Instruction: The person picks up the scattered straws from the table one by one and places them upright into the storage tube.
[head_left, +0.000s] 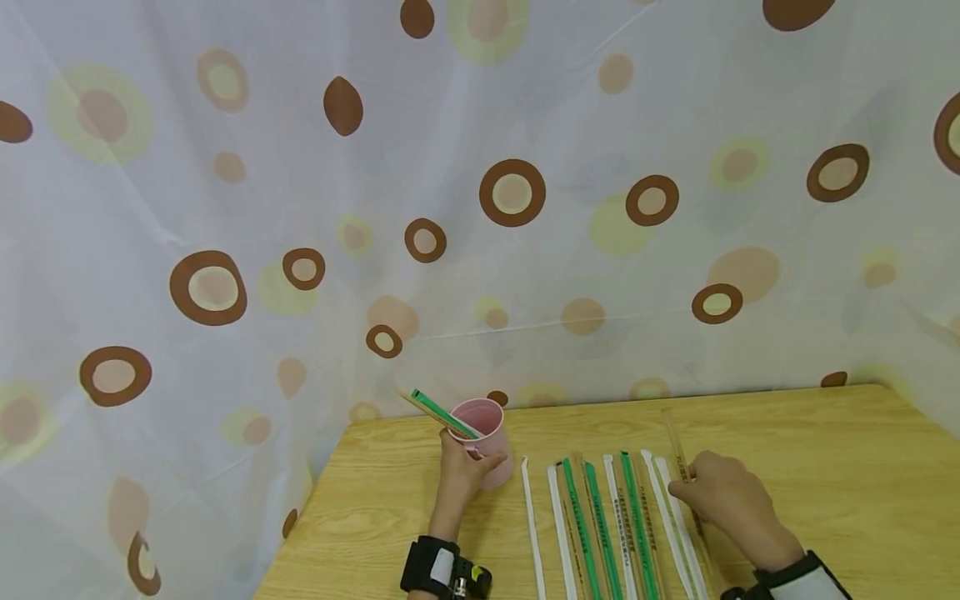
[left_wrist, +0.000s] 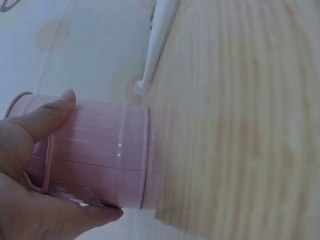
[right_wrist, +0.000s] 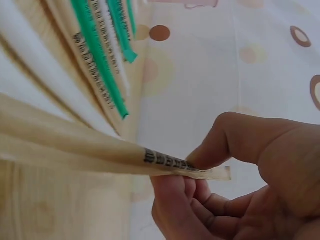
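Observation:
My left hand [head_left: 459, 477] grips a pink metal cup [head_left: 498, 457] with a small side handle [left_wrist: 48, 167], thumb and fingers on opposite sides. A green-wrapped straw [head_left: 441, 412] and a brown one lean out of its mouth to the left. My right hand [head_left: 729, 498] pinches a brown paper-wrapped straw [right_wrist: 85, 142] between thumb and fingers, near its printed far end. That straw lies at the right end of a row of wrapped straws, beside a white straw [head_left: 681, 527].
Several white, green [head_left: 637, 521] and brown wrapped straws lie side by side on the wooden table [head_left: 840, 492], between the hands. A lone white straw [head_left: 532, 525] lies at the row's left end. A spotted curtain [head_left: 570, 250] hangs behind the table's back edge.

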